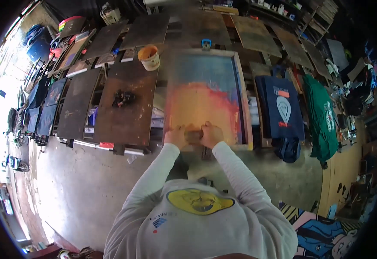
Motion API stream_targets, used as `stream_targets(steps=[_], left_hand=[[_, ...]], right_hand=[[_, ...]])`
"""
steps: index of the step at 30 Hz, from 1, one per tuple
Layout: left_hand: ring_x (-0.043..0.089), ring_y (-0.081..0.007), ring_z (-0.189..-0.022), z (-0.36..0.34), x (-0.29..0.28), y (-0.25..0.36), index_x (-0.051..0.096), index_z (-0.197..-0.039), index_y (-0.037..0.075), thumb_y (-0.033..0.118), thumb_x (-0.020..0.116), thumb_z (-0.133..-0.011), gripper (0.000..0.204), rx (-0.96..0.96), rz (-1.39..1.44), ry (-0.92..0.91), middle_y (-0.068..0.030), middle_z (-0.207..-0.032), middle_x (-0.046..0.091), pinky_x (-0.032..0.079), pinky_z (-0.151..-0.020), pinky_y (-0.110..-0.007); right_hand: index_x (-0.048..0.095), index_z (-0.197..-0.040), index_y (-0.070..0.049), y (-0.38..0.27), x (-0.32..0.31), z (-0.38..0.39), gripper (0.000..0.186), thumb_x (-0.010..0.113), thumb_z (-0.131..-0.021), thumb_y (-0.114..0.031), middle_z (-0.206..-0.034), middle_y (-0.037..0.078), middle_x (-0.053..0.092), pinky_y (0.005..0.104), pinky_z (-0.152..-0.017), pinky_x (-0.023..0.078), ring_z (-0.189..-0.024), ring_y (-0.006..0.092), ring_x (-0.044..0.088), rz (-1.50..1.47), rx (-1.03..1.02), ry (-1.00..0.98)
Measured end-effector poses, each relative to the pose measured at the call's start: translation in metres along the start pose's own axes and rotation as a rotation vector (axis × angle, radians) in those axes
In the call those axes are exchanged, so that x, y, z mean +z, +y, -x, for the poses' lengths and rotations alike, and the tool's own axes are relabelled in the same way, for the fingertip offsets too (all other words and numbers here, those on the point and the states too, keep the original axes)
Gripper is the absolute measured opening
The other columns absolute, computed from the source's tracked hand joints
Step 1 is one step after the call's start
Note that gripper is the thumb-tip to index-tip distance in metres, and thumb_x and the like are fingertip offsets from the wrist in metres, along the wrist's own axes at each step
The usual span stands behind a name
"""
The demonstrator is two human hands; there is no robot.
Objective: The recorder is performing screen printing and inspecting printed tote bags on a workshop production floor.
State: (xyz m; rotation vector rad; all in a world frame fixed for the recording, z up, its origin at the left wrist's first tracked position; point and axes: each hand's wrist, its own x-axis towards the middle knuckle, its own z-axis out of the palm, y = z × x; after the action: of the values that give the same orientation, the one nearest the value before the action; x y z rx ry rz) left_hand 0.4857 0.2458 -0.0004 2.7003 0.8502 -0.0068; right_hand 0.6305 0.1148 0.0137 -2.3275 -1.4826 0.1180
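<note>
A screen-printing frame [243, 103] lies in front of me, with blue-grey mesh at its far part and smeared red and orange ink over the nearer part. At its near end is a short brown squeegee [193, 136], partly covered by my hands. My left hand [176, 136] is closed at its left end, the picture slightly smeared there. My right hand [212, 134] wraps round its right end, thumb up. A blue clamp [206, 43] stands at the frame's far edge.
Dark printing boards [126, 114] line both sides. An orange-rimmed bucket [149, 58] and a small dark object [123, 98] sit on the left. To the right lie a navy printed cloth [280, 108] and a pile of green cloth [320, 116]. Concrete floor [89, 185] lies nearer me.
</note>
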Motion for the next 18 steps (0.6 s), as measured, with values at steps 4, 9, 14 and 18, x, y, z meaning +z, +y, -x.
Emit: stream_targets(steps=[4,9,14,18], left_hand=[[0.065,-0.0344,-0.105,-0.019,-0.008,-0.013,0.051,-0.129,0.01,0.029,0.071,-0.076,0.059,0.059,-0.059,-0.275,-0.0153,-0.118,0.063,0.055,-0.086,-0.042],[0.067,-0.0382,-0.093,-0.133,-0.051,-0.063,0.063,-0.119,0.004,0.04,0.069,-0.082,0.052,0.443,0.193,-0.203,-0.0189,-0.103,0.07,0.054,-0.083,-0.047],[0.066,-0.0374,-0.098,-0.266,-0.157,-0.092,0.064,-0.113,0.009,0.041,0.069,-0.081,0.046,0.36,-0.052,-0.191,-0.0169,-0.105,0.07,0.053,-0.084,-0.047],[0.064,-0.0364,-0.106,-0.341,-0.159,-0.181,0.062,-0.118,0.013,0.041,0.072,-0.08,0.049,0.328,-0.089,-0.275,-0.0162,-0.112,0.067,0.052,-0.089,-0.045]], right_hand=[[0.068,-0.079,-0.009,0.001,0.002,-0.005,0.024,0.073,-0.069,-0.03,-0.089,0.012,0.063,0.047,-0.074,0.053,-0.084,0.0328,0.066,0.042,-0.008,-0.167],[0.071,-0.075,-0.009,0.025,-0.007,-0.139,0.044,0.077,-0.069,-0.052,-0.082,0.017,0.07,0.0472,-0.076,0.054,-0.082,0.0362,0.068,0.063,-0.073,-0.301],[0.071,-0.082,-0.013,0.018,-0.026,-0.29,0.009,0.068,-0.075,-0.018,-0.086,0.012,0.069,0.0465,-0.076,0.054,-0.088,0.0345,0.068,0.187,0.086,-0.179],[0.07,-0.084,-0.013,-0.02,0.017,-0.375,0.009,0.067,-0.076,-0.017,-0.092,0.012,0.069,0.047,-0.076,0.055,-0.09,0.034,0.067,0.199,0.123,-0.115]])
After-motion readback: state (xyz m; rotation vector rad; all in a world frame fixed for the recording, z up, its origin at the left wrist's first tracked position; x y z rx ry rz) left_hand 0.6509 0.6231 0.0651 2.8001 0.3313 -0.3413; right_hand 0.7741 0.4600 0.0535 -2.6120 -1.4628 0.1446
